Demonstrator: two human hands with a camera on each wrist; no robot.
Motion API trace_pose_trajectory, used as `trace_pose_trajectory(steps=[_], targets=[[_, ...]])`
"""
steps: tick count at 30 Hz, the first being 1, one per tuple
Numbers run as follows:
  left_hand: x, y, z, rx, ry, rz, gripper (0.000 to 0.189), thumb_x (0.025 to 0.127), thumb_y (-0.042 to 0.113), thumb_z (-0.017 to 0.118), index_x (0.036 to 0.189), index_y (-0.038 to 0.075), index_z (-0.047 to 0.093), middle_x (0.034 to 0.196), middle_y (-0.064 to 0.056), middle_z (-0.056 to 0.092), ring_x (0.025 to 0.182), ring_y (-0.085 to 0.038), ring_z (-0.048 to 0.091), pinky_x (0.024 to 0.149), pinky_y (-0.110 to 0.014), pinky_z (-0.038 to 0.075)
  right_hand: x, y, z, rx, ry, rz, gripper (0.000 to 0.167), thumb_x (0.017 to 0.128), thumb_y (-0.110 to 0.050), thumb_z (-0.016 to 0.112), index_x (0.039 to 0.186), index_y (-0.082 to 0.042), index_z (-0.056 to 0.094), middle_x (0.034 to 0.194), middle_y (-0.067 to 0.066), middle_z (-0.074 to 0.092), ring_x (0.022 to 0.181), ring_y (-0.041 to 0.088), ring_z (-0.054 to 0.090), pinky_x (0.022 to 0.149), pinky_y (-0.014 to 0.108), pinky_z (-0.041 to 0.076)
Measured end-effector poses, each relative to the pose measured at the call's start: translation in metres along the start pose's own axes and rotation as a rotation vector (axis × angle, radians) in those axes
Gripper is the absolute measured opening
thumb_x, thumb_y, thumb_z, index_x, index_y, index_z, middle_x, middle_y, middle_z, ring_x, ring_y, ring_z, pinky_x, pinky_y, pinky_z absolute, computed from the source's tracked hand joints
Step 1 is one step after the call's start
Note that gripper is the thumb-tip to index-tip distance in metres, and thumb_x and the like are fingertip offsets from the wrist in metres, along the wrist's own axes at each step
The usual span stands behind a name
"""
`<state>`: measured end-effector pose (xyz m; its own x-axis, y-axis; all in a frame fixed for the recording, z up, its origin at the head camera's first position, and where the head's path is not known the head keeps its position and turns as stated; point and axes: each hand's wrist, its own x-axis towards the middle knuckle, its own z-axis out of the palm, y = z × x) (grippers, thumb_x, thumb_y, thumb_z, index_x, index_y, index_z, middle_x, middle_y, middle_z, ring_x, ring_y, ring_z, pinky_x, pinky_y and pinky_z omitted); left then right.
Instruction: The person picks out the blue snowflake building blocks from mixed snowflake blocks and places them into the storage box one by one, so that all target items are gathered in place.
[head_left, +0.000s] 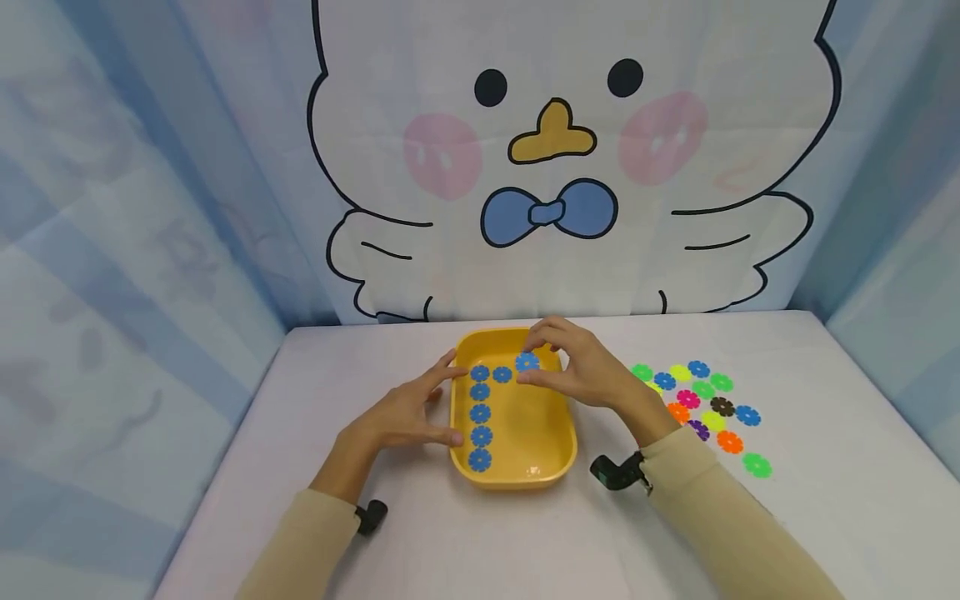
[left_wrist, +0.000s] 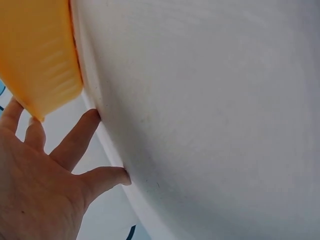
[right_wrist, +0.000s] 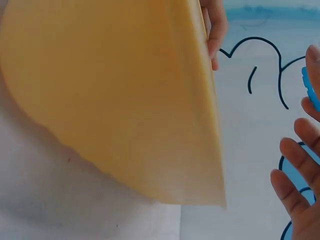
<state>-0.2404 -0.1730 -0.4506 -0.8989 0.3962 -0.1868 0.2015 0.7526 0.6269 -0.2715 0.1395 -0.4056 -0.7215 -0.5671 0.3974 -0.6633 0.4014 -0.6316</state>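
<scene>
A yellow tray (head_left: 536, 433) sits on the table with several blue snowflake discs (head_left: 481, 413) inside. Most of these run in a column along its left side, and one more blue disc (head_left: 502, 375) lies right of the column's top. Between thumb and fingertips, my right hand (head_left: 592, 367) pinches another blue snowflake disc (head_left: 527, 362) over the tray's far right part; its edge also shows in the right wrist view. My left hand (head_left: 408, 412) has its fingers spread along the tray's left side, index finger and thumb at the rim. In the left wrist view, little of the tray's side (left_wrist: 45, 60) is hidden by the fingers.
Right of the tray, loose snowflake discs lie scattered in several colours, among them a green disc (head_left: 757, 465), an orange disc (head_left: 730, 442) and a brown disc (head_left: 722, 407). The right forearm passes in front of some. A printed curtain (head_left: 555, 275) hangs behind the white table (head_left: 420, 533).
</scene>
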Motion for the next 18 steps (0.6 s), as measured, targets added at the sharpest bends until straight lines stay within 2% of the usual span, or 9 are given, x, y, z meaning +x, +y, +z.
trace_pose_trajectory(steps=[7,14,18], targets=[[0.003,0.001,0.001,0.012,-0.014,-0.002,0.104,0.071,0.064,0.086,0.158,0.045,0.033,0.169,0.029,0.003,0.142,-0.029,0.051,0.112,-0.064,0.041,0.013,-0.001,0.01,0.021,-0.025,0.048,0.034,0.087,-0.03,0.085,0.113,-0.014,0.069,0.118,0.001,0.062,0.112,0.036,0.06,0.1,0.052,0.055],[0.002,0.002,0.001,0.013,-0.022,-0.006,0.104,0.071,0.064,0.086,0.158,0.046,0.032,0.168,0.03,0.002,0.143,-0.029,0.049,0.113,-0.065,0.039,0.02,-0.005,0.012,0.014,-0.07,0.086,0.035,0.089,-0.031,0.082,0.116,-0.012,0.069,0.121,0.004,0.062,0.114,0.035,0.061,0.104,0.049,0.054],[0.0,0.004,-0.001,0.01,-0.027,-0.012,0.104,0.072,0.063,0.086,0.158,0.045,0.032,0.168,0.03,0.001,0.144,-0.03,0.049,0.114,-0.065,0.038,0.023,-0.004,0.013,0.017,-0.12,0.138,0.036,0.09,-0.035,0.081,0.117,-0.014,0.07,0.12,0.003,0.061,0.115,0.036,0.059,0.104,0.05,0.053]])
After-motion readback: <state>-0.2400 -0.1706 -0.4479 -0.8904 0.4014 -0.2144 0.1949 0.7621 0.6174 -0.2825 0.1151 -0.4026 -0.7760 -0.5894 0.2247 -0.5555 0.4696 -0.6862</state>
